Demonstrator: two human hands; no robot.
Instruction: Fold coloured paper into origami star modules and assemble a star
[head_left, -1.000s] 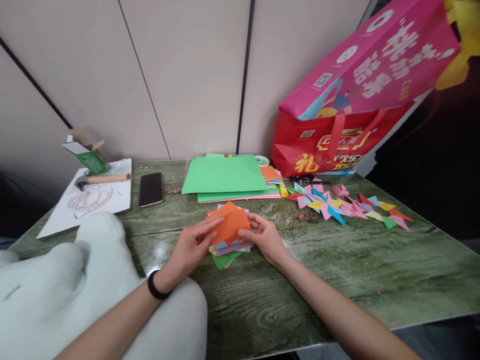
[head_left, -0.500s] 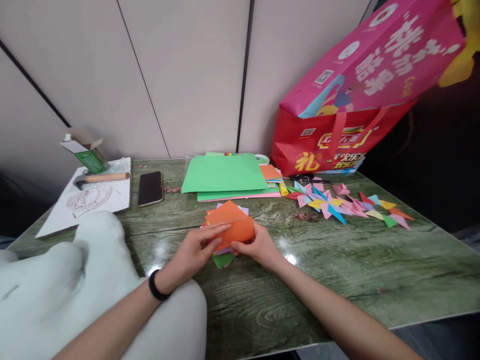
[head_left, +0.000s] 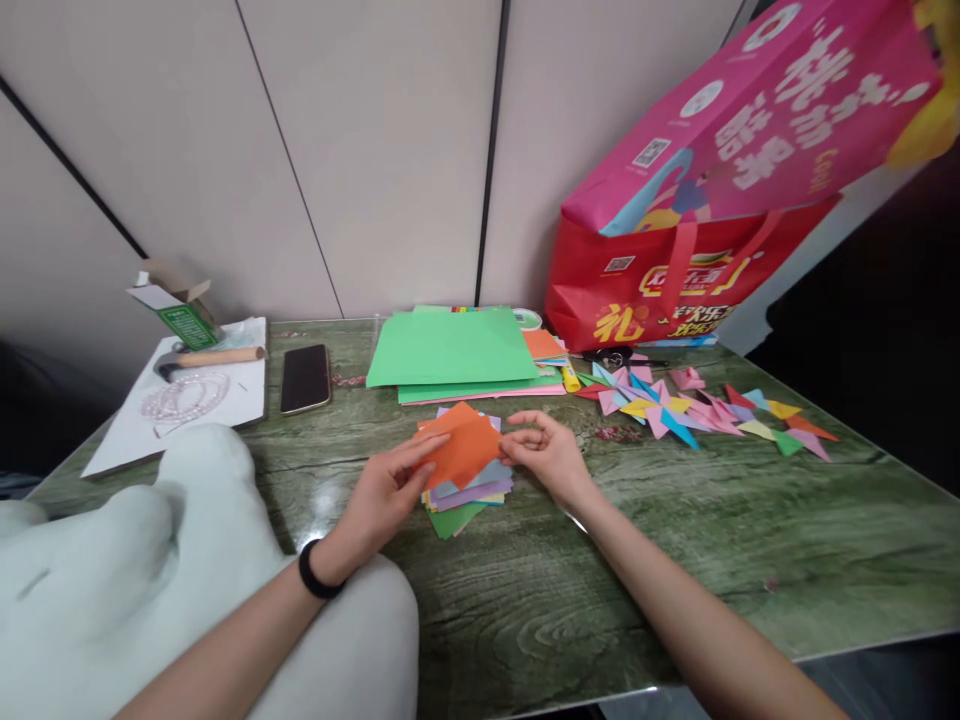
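Note:
An orange sheet of paper [head_left: 466, 447] lies over a loose stack of coloured paper squares [head_left: 472, 495], whose purple, yellow and green edges show below it. My left hand [head_left: 390, 490], with a black band on the wrist, grips the sheet's left side between thumb and fingers. At the right corner, my right hand [head_left: 551, 460] has thumb and index finger pinched together on the paper's tip, its other fingers curled. A faint crease runs across the sheet.
Folded paper pieces [head_left: 675, 405] are scattered at the right, before red and pink bags [head_left: 660, 285]. Green sheets [head_left: 454, 348] lie at the back. A phone [head_left: 305, 378], a hammer [head_left: 217, 358] and a white plush [head_left: 210, 560] are on the left.
The orange sheet was bent over on its right side and has come flatter. My right hand has moved right, from around the bent part to the sheet's right corner.

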